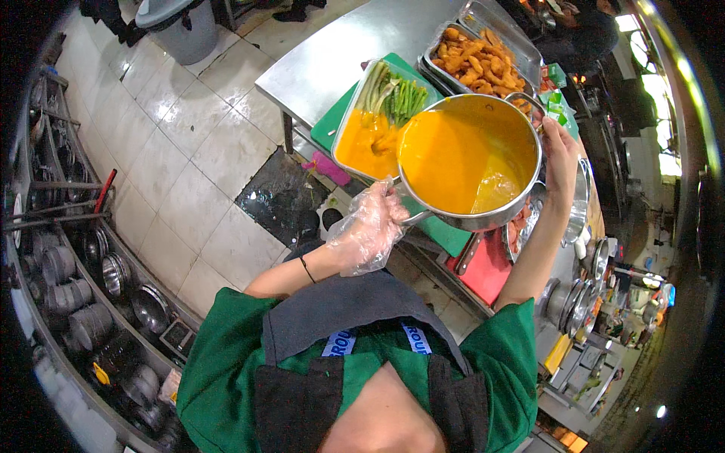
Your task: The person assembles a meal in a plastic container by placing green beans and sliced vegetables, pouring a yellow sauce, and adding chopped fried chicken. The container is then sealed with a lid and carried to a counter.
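Note:
A steel pot [498, 214] of smooth orange-yellow sauce [453, 162] is held up in front of me, tilted to the left. My left hand [370, 226], in a clear plastic glove, is closed on its near-left handle. At the far right side, my bare right hand [560, 155] grips the other loop handle. Just left of the pot's rim stands a clear rectangular container [338, 155]. Green stalks [396, 97] fill its far end, and similar sauce [361, 147] covers its near end. A ripple shows in that sauce beside the rim.
Beneath the container lies a green cutting board [326, 127] on a steel table [317, 68]. Behind the pot is a tray of browned pieces [479, 64]. A knife [468, 253] rests by a red board [489, 272]. Metal bowls crowd the left shelves [155, 308]; a grey bin [185, 34] stands far left.

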Motion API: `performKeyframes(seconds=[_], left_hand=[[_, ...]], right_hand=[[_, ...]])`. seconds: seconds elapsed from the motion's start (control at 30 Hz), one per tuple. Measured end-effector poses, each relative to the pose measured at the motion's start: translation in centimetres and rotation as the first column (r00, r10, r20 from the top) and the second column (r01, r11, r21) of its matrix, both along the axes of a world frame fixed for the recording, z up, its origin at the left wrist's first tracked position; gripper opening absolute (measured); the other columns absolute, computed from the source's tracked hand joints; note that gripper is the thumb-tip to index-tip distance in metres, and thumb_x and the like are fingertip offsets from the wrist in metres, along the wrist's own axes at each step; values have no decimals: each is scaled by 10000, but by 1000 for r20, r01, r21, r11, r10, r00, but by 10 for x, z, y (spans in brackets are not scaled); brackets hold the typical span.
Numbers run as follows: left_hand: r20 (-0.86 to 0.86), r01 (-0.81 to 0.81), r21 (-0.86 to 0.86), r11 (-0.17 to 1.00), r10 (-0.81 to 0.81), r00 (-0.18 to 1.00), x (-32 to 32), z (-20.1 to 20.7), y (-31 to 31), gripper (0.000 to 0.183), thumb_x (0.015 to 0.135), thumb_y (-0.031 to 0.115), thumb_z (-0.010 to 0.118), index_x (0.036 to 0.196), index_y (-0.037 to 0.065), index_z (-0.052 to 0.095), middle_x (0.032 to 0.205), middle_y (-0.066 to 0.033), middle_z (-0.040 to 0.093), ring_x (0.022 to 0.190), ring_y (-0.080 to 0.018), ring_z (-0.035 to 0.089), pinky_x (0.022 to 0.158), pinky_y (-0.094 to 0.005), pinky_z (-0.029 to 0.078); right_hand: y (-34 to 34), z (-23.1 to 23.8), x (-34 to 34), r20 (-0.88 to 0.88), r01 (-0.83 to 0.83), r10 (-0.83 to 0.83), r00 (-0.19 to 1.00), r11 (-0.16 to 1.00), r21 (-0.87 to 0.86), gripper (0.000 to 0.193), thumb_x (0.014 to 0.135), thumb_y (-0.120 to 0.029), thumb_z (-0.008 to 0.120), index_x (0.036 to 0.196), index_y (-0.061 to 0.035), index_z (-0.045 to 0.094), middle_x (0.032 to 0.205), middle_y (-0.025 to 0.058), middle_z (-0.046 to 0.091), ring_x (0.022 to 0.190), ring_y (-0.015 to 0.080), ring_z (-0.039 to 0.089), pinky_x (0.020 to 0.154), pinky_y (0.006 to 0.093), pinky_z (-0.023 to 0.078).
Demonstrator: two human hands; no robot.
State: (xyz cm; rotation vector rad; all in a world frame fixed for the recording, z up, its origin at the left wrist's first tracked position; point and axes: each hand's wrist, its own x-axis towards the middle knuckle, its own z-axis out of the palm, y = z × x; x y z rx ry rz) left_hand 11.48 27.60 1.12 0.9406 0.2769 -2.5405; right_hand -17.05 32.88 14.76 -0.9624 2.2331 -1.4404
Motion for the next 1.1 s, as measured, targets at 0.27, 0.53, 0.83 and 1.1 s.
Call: performKeyframes(seconds=[0.27, 0.53, 0.83, 1.1], left_hand=[[-160, 18, -40, 999, -24, 987, -9, -15, 5, 135, 920, 182, 559, 899, 89, 464, 718, -1, 421, 548, -114, 355, 480, -224, 349], [-25, 9, 13, 1000, -9, 1000, -12, -1, 4, 190, 959, 187, 487, 818, 86, 410, 636, 2, 329, 480, -113, 280, 422, -242, 298], [10, -9, -19, 1000, 9, 1000, -5, -1, 5, 183, 952, 205, 505, 833, 89, 426, 635, 2, 362, 473, -113, 306, 409, -242, 297], [-36, -42, 24, 999, 43, 998, 1, -3, 6, 174, 937, 211, 538, 829, 114, 442, 576, 34, 349, 449, -102, 300, 404, -232, 300]], right_hand=[[5, 5, -10, -46, 16, -15, 999, 1000, 19, 264, 922, -240, 585, 922, -1, 698, 761, -54, 614, 609, -6, 419, 540, 143, 286], [0, 4, -7, -55, 18, -17, 998, 1000, 13, 311, 940, -265, 562, 1038, 10, 671, 825, -54, 603, 664, 16, 441, 589, 156, 319], [-6, 9, 9, -81, 26, -23, 996, 999, 40, 311, 933, -243, 572, 1069, 23, 660, 794, -70, 558, 645, 10, 403, 575, 160, 298], [-1, 4, 8, -39, 1, -1, 999, 1000, 1, 301, 924, -237, 583, 1048, 22, 674, 786, -58, 574, 664, 18, 416, 596, 166, 302]])
